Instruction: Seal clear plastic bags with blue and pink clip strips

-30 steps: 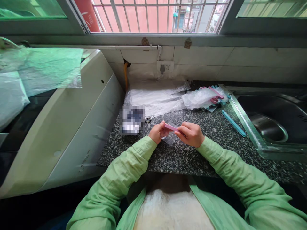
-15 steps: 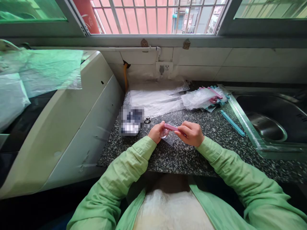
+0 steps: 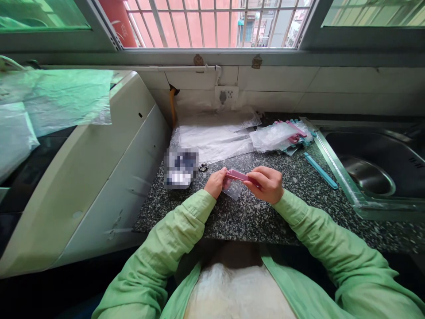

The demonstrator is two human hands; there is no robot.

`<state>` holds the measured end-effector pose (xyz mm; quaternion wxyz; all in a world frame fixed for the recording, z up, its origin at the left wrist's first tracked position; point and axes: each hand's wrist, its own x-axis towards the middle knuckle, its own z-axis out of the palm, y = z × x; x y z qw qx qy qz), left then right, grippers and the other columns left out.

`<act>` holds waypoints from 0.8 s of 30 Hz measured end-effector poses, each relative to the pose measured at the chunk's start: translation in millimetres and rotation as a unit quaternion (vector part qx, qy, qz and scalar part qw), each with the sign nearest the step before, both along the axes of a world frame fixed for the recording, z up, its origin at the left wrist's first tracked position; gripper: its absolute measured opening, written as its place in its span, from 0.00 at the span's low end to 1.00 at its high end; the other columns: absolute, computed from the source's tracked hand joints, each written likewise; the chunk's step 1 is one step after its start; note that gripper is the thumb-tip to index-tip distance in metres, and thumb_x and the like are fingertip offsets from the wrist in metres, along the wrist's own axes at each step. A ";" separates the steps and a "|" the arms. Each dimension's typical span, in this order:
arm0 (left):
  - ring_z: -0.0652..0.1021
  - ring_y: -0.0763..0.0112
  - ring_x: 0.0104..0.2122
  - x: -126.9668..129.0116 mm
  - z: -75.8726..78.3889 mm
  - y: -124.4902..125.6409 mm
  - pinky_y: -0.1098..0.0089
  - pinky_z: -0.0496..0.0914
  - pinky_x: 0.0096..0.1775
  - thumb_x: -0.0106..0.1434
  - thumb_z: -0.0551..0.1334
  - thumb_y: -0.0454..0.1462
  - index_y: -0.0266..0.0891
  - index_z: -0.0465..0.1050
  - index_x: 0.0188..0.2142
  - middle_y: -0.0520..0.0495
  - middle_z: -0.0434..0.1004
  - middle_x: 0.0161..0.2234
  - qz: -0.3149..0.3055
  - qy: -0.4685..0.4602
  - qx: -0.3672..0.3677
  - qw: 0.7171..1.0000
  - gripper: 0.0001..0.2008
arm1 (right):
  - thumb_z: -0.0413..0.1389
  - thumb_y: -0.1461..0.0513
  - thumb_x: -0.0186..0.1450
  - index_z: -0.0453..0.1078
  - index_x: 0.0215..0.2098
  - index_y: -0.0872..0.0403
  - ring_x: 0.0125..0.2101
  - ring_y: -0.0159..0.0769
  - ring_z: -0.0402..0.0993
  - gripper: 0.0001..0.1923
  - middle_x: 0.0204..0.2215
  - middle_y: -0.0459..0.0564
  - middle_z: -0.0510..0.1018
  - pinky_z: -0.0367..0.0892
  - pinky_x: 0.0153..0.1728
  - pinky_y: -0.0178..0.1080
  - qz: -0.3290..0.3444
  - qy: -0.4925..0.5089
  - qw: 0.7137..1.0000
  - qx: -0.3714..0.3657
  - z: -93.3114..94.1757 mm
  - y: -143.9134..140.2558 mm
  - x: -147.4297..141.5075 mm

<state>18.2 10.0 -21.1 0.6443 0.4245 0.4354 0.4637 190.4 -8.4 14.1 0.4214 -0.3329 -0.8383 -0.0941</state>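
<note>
Both hands up over the granite counter point(image 3: 252, 217), centre frame. Pink sealing clip point(image 3: 236, 175) runs roughly 10-to-4 o'clock between them, long axis nearly level, w/ a small clear plastic bag point(image 3: 233, 188) hanging just under it. Left hand point(image 3: 215, 183) pinches the 10 o'clock end, fingers curled shut on it; right hand point(image 3: 267, 184) closes thumb & forefinger over the 4 o'clock end. Neither hand nearer – clip's in both. Spare blue clip point(image 3: 320, 170) lies at 2 o'clock, well apart, beside the sink point(image 3: 372, 175); pile of bagged clips point(image 3: 280, 135) farther back at 1 o'clock.
</note>
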 end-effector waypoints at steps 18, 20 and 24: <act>0.61 0.80 0.12 -4.0 -2.9 3.9 0.75 0.54 0.16 0.53 0.58 0.51 0.34 0.69 0.21 0.53 0.63 0.12 0.066 -0.024 -0.020 0.997 0.20 | 0.55 0.63 0.56 0.67 0.31 0.53 0.24 0.28 0.68 0.04 0.25 0.47 0.73 0.65 0.25 0.32 0.015 0.069 0.998 -0.002 5.3 -0.9 8.7; 0.60 0.80 0.12 -4.6 -2.3 4.3 0.75 0.53 0.15 0.53 0.58 0.50 0.34 0.69 0.21 0.53 0.63 0.12 0.074 -0.030 -0.019 0.997 0.20 | 0.55 0.63 0.56 0.67 0.32 0.53 0.24 0.28 0.68 0.04 0.25 0.47 0.73 0.65 0.24 0.32 0.012 0.069 0.998 0.003 5.9 -0.6 9.9; 0.62 0.80 0.13 -5.1 -0.9 4.8 0.76 0.53 0.15 0.53 0.58 0.48 0.34 0.68 0.20 0.52 0.66 0.14 0.094 -0.053 -0.026 0.994 0.18 | 0.56 0.65 0.55 0.66 0.32 0.53 0.24 0.29 0.68 0.05 0.25 0.47 0.72 0.65 0.23 0.32 0.008 0.070 0.997 0.019 8.0 0.1 11.5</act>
